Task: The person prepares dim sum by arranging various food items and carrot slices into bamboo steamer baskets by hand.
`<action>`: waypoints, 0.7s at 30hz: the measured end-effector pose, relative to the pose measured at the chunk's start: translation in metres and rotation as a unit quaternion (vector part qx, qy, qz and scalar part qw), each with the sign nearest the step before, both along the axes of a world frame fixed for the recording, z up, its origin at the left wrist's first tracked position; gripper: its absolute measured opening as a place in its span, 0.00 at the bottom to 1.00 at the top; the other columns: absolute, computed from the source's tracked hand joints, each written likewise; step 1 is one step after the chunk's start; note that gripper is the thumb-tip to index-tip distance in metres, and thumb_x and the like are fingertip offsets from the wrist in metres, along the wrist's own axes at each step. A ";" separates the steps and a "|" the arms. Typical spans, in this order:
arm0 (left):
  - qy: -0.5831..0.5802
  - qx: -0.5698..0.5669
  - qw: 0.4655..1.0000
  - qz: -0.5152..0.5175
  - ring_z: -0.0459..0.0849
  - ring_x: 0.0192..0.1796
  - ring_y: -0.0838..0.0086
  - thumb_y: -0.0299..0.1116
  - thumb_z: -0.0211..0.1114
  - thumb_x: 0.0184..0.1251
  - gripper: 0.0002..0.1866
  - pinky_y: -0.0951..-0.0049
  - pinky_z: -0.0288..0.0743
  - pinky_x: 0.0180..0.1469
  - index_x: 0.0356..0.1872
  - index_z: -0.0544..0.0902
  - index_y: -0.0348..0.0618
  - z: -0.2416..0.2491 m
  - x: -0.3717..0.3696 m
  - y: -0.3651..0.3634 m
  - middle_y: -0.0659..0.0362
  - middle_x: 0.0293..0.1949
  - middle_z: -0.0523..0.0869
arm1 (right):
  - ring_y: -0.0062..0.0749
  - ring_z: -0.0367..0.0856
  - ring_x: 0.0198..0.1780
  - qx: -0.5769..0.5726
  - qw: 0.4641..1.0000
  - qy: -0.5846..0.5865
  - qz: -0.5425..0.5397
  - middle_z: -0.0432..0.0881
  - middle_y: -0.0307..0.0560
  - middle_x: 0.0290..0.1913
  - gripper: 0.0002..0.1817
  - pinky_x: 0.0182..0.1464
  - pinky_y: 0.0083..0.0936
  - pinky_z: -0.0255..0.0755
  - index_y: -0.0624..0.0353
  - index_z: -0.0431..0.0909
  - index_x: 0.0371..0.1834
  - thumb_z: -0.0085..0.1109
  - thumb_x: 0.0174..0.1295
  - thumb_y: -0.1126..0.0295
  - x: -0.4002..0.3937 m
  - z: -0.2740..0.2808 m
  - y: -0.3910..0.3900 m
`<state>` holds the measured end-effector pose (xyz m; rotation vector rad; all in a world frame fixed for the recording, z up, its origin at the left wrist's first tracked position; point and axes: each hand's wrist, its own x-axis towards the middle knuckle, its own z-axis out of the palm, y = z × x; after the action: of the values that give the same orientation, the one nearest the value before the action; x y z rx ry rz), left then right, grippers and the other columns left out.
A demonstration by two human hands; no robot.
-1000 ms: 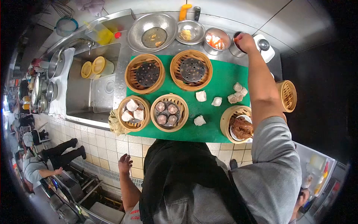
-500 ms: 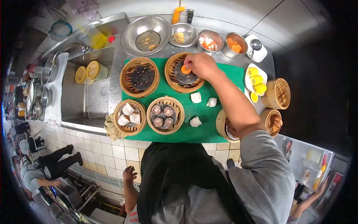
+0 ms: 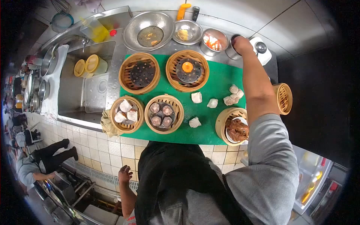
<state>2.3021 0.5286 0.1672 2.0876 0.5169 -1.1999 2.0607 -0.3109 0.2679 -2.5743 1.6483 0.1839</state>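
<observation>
My right hand (image 3: 243,44) reaches into a steel pot (image 3: 233,54) at the back right; its fingers are hidden inside. My left hand (image 3: 125,174) hangs low beside my apron, fingers apart and holding nothing. An orange carrot slice (image 3: 187,67) lies on the dark perforated disc (image 3: 184,78) in a bamboo steamer (image 3: 169,71). To its left, another steamer (image 3: 121,75) contains only a perforated disc (image 3: 142,75). Nearer me, one steamer holds several round meat dumplings (image 3: 167,110), and another holds white dumplings (image 3: 126,105). Loose pale dumplings (image 3: 196,97) sit on the green mat (image 3: 210,129).
A steamer with a dish of brown, sauced food (image 3: 237,129) stands at the mat's right edge. Behind the mat are a large steel bowl (image 3: 129,28), a smaller bowl (image 3: 194,28) and another pot (image 3: 213,52). The sink (image 3: 69,101) is left; another person (image 3: 33,168) stands farther off.
My right hand has let go of the carrot slice on the perforated disc and moved back and right into the pot. More pale dumplings at the mat's right now show. My left hand stays low.
</observation>
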 end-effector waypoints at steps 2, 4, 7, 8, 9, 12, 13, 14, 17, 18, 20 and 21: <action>-0.001 0.004 1.000 0.005 0.82 0.30 0.72 0.37 0.64 0.68 0.26 0.73 0.71 0.28 0.64 0.73 0.38 0.002 -0.001 0.006 0.57 0.43 0.85 | 0.50 0.84 0.48 0.006 1.000 -0.017 -0.018 0.86 0.55 0.45 0.13 0.49 0.40 0.77 0.55 0.85 0.42 0.59 0.58 0.64 -0.003 0.002 0.001; 0.000 0.009 1.000 0.006 0.83 0.31 0.70 0.37 0.64 0.68 0.27 0.72 0.71 0.27 0.65 0.72 0.38 0.000 -0.004 0.008 0.56 0.45 0.85 | 0.44 0.85 0.40 0.000 0.997 -0.073 0.029 0.87 0.53 0.38 0.11 0.44 0.36 0.76 0.60 0.84 0.38 0.60 0.57 0.66 -0.011 0.006 -0.006; 0.010 0.005 1.000 0.014 0.83 0.32 0.69 0.38 0.64 0.68 0.27 0.72 0.72 0.27 0.65 0.72 0.37 -0.006 -0.006 0.008 0.53 0.47 0.85 | 0.49 0.85 0.47 0.085 0.989 -0.116 -0.019 0.87 0.55 0.43 0.14 0.51 0.38 0.76 0.55 0.87 0.41 0.56 0.58 0.63 -0.023 0.025 -0.010; 0.011 0.004 1.000 0.013 0.83 0.32 0.69 0.38 0.64 0.68 0.27 0.72 0.72 0.27 0.65 0.72 0.37 -0.007 -0.007 0.006 0.53 0.47 0.85 | 0.48 0.85 0.42 0.083 0.982 -0.162 -0.040 0.87 0.54 0.37 0.14 0.46 0.37 0.76 0.55 0.88 0.38 0.55 0.57 0.63 -0.026 0.030 -0.007; 0.010 0.003 1.000 0.008 0.84 0.32 0.69 0.38 0.64 0.68 0.27 0.72 0.72 0.27 0.65 0.72 0.37 -0.009 -0.006 0.003 0.52 0.48 0.85 | 0.48 0.85 0.42 0.081 0.983 -0.162 -0.040 0.87 0.54 0.37 0.14 0.46 0.37 0.76 0.55 0.88 0.38 0.55 0.57 0.63 -0.029 0.036 -0.005; 0.007 0.001 1.000 -0.004 0.84 0.33 0.68 0.38 0.64 0.68 0.27 0.71 0.72 0.27 0.65 0.72 0.37 -0.015 -0.003 -0.004 0.51 0.50 0.85 | 0.28 0.79 0.28 0.115 0.963 -0.242 -0.032 0.83 0.43 0.26 0.09 0.35 0.30 0.72 0.63 0.84 0.31 0.59 0.57 0.67 -0.016 0.091 0.046; 0.004 0.001 1.000 -0.012 0.84 0.33 0.68 0.38 0.64 0.68 0.27 0.71 0.72 0.28 0.65 0.72 0.37 -0.015 -0.001 -0.006 0.51 0.50 0.85 | 0.30 0.79 0.28 0.158 0.958 -0.241 -0.002 0.83 0.44 0.26 0.09 0.34 0.31 0.71 0.62 0.84 0.32 0.60 0.57 0.67 -0.009 0.101 0.062; 0.008 -0.003 1.000 -0.019 0.85 0.34 0.68 0.39 0.63 0.69 0.27 0.71 0.73 0.28 0.65 0.73 0.37 -0.012 0.001 -0.013 0.51 0.50 0.85 | 0.32 0.79 0.28 0.203 0.949 -0.240 0.030 0.83 0.45 0.26 0.09 0.34 0.32 0.71 0.62 0.85 0.32 0.60 0.57 0.67 -0.002 0.104 0.078; -0.008 -0.002 0.999 -0.037 0.84 0.36 0.69 0.38 0.62 0.69 0.25 0.72 0.73 0.30 0.64 0.73 0.37 -0.007 0.007 -0.028 0.52 0.50 0.84 | 0.39 0.82 0.32 0.083 0.951 -0.186 0.231 0.84 0.52 0.29 0.11 0.37 0.34 0.74 0.61 0.85 0.35 0.64 0.56 0.65 0.024 0.099 0.134; -0.009 -0.002 0.999 -0.037 0.84 0.36 0.69 0.38 0.62 0.69 0.25 0.72 0.73 0.30 0.64 0.73 0.37 -0.006 0.008 -0.030 0.52 0.50 0.84 | 0.41 0.83 0.33 0.131 0.941 -0.196 0.241 0.85 0.54 0.30 0.11 0.38 0.34 0.75 0.60 0.85 0.36 0.65 0.56 0.64 0.036 0.100 0.156; -0.024 -0.023 0.999 -0.037 0.84 0.36 0.70 0.37 0.61 0.69 0.25 0.73 0.72 0.30 0.64 0.73 0.38 -0.004 0.012 -0.036 0.53 0.49 0.84 | 0.42 0.84 0.34 0.146 0.945 -0.158 0.247 0.85 0.54 0.31 0.11 0.39 0.35 0.76 0.60 0.85 0.36 0.65 0.56 0.64 0.055 0.097 0.182; -0.025 -0.026 0.998 -0.042 0.84 0.36 0.70 0.37 0.61 0.69 0.25 0.73 0.72 0.30 0.64 0.73 0.38 -0.002 0.013 -0.041 0.53 0.49 0.84 | 0.43 0.84 0.35 0.161 0.947 -0.120 0.252 0.85 0.55 0.33 0.11 0.41 0.36 0.76 0.59 0.85 0.36 0.65 0.56 0.64 0.056 0.096 0.186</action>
<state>2.3151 0.4880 0.1656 2.1068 0.3755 -1.1932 2.1166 -0.1251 0.3640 -2.5737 0.7817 0.1456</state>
